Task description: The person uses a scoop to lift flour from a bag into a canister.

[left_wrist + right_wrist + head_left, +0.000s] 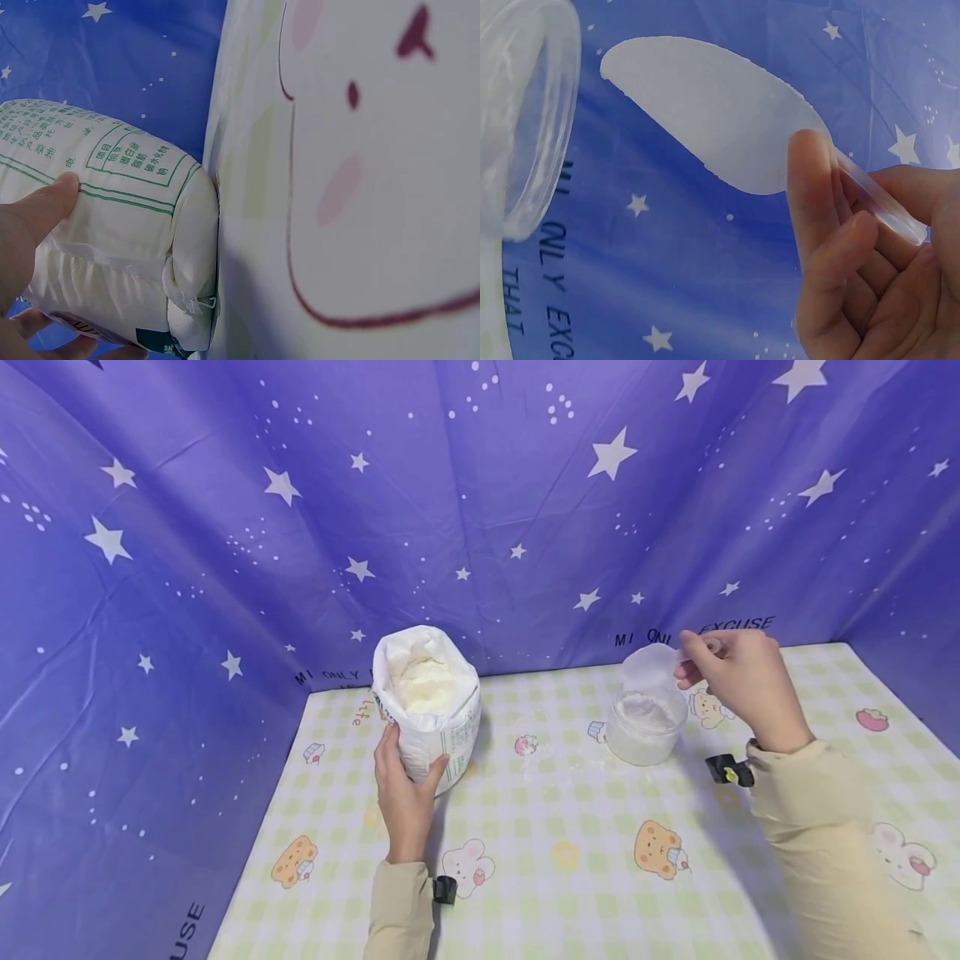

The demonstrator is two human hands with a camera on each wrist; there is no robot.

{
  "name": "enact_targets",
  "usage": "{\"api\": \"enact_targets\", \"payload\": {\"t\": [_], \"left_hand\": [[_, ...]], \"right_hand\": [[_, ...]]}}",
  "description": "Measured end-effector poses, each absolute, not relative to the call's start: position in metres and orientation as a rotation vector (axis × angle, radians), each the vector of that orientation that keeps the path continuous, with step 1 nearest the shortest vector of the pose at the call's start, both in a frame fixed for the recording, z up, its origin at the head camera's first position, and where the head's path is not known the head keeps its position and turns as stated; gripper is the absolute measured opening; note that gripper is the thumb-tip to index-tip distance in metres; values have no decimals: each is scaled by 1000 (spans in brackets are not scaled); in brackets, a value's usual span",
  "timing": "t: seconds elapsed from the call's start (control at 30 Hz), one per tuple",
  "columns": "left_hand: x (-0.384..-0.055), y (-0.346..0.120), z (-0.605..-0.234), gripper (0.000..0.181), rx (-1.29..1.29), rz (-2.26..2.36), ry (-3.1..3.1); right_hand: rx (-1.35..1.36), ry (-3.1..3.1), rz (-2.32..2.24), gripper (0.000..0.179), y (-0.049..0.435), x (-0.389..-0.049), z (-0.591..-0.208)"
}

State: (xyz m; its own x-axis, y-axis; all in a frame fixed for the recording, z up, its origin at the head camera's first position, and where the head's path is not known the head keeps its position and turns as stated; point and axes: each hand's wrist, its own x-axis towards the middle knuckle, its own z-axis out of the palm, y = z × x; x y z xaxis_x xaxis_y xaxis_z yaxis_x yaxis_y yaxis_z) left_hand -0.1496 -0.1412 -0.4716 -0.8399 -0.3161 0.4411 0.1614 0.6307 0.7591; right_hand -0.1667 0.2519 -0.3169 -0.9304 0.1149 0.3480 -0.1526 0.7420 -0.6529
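An open white bag (pixel 468 727) of pale powder, apparently flour, stands upright on the table's left side. My left hand (pixel 405 793) grips its lower front, thumb (pixel 49 206) over the green printed panel and the other fingers round the opposite side. On the right stands a clear round plastic tub (pixel 647 747) with white powder inside. My right hand (pixel 742 681) pinches the short handle of a translucent plastic scoop (pixel 712 112). In the head view the scoop's broad end is tilted over the tub's back rim. Whether it touches the rim, I cannot tell.
A green-and-white checked cloth (pixel 517 877) with cartoon prints covers the table. Faint white powder traces lie between bag and tub. A blue curtain (pixel 480 510) with white stars closes off the back and sides, close behind both containers.
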Motion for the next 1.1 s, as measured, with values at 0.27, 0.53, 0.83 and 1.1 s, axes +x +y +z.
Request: {"api": "enact_targets", "payload": {"t": [0.27, 0.53, 0.83, 1.1], "left_hand": [[-150, -142, -473, 84, 120, -1147, -2297], [-150, -142, -473, 85, 119, -1133, -2308], [-152, -141, -471, 85, 103, -1123, -2306], [-149, -141, -472, 84, 106, -1127, -2291]], "right_hand": [[82, -2508, 1092, 44, 227, -173, -310], [136, -2383, 1184, 40, 205, -179, -308], [171, -2330, 1241, 40, 186, -184, -307], [220, -2304, 1291, 38, 168, -190, -310]]}}
